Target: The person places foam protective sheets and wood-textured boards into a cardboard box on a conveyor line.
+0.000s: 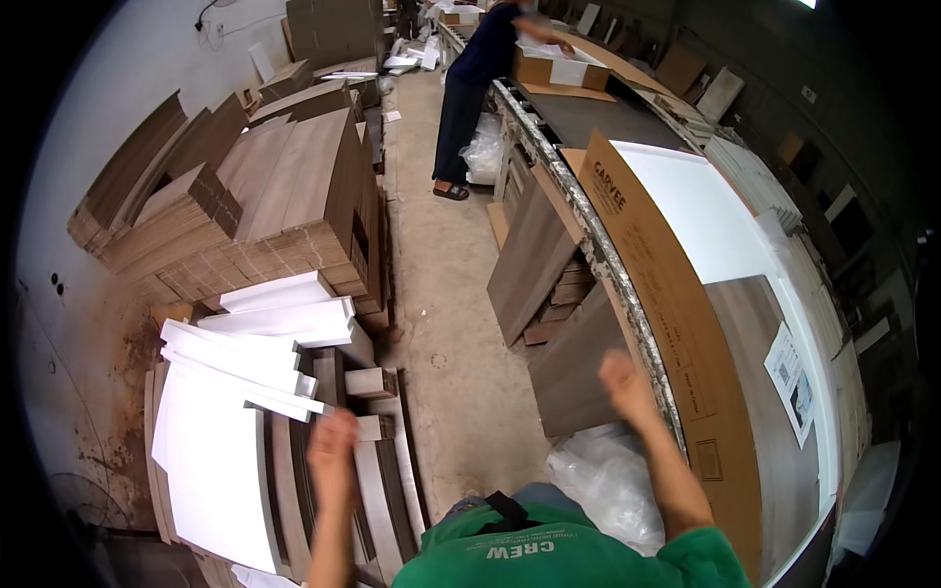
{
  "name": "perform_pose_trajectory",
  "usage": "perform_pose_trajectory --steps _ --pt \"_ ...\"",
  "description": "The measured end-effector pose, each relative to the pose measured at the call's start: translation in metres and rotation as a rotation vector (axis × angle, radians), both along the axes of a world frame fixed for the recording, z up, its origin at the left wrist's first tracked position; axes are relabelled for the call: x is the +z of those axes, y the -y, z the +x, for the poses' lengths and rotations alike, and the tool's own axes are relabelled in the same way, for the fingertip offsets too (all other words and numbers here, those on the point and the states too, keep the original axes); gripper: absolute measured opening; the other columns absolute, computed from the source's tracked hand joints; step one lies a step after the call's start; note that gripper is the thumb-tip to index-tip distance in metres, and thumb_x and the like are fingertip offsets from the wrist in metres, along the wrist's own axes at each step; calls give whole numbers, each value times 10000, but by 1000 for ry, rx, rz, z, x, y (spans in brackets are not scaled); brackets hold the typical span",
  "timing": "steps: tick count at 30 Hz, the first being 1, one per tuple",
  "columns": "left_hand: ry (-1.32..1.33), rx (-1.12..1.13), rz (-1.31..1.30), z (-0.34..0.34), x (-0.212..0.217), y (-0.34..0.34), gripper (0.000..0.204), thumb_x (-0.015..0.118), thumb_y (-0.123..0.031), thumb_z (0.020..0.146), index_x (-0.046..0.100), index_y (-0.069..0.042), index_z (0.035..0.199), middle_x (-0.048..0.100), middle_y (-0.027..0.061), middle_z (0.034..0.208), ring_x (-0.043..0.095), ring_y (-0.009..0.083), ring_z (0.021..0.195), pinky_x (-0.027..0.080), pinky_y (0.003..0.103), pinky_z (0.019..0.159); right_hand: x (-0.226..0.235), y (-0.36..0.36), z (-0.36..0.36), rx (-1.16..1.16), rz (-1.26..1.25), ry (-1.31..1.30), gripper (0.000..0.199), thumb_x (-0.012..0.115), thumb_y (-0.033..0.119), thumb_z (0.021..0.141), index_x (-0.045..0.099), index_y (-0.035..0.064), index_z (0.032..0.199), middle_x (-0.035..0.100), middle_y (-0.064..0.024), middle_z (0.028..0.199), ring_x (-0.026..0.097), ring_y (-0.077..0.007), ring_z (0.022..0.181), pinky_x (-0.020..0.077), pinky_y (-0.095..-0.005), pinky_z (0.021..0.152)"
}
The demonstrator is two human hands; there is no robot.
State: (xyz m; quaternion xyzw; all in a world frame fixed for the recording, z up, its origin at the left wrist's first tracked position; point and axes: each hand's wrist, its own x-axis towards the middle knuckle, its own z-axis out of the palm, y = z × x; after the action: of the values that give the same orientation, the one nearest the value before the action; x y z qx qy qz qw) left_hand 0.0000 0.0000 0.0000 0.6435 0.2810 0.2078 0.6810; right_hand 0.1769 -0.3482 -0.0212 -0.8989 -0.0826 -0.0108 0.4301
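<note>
Green shirt (588, 554) nearest, at lower edge. Left: narrow white strips (245, 380) lying slantwise atop white panels (211, 480); stacked wood-grain boards (284, 186) behind. Left hand (333, 451) at strips' near end, blurred; cannot tell whether gripping or merely touching. Beyond, co-worker (475, 88) in dark clothes, leaning over conveyor table (593, 122). Leaning wood-grain panel (578, 377) below table edge; clear plastic (603, 480) beside right forearm. Right hand (627, 384) blurred, fingers curled, contents unclear. Far right: long open carton (676, 323), printed sheet (792, 382) inside.
</note>
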Motion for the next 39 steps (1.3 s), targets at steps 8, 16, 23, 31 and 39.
perform_pose_trajectory --steps 8,16,23,31,39 --pt "-1030 -726 275 -93 -287 34 542 544 -498 667 528 -75 1005 541 115 999 496 248 950 374 373 824 -241 39 -39 448 -531 -543 345 562 390 674 625 79 810 591 -148 737 579 -263 714 449 -331 650" --pt "-1044 101 211 -46 -223 3 579 542 -432 692 381 -122 1155 448 168 1112 453 318 997 386 412 801 -234 -33 66 718 -682 -786 319 559 250 728 583 -13 907 584 -168 877 564 -282 811 432 -343 703" --pt "-1013 318 279 -26 -176 63 715 533 -503 678 286 -121 1229 349 176 1213 392 369 1053 330 419 869 -316 -48 209 911 -753 -487 310 557 244 714 589 -25 866 588 -191 802 578 -300 744 439 -366 665" --pt "-1354 571 -104 -150 -222 163 622 568 -449 660 421 -80 1138 456 184 1111 447 327 1010 370 410 833 -336 -101 223 1140 -710 -160 275 554 236 681 585 -32 629 569 -200 653 562 -323 587 431 -383 542" --pt "-1011 604 -284 -216 -266 161 616 578 -452 656 471 -14 1076 519 195 1011 496 314 947 396 341 807 -328 -158 103 1156 -799 -451 376 529 289 734 537 -26 940 576 -187 804 558 -304 761 436 -373 680"
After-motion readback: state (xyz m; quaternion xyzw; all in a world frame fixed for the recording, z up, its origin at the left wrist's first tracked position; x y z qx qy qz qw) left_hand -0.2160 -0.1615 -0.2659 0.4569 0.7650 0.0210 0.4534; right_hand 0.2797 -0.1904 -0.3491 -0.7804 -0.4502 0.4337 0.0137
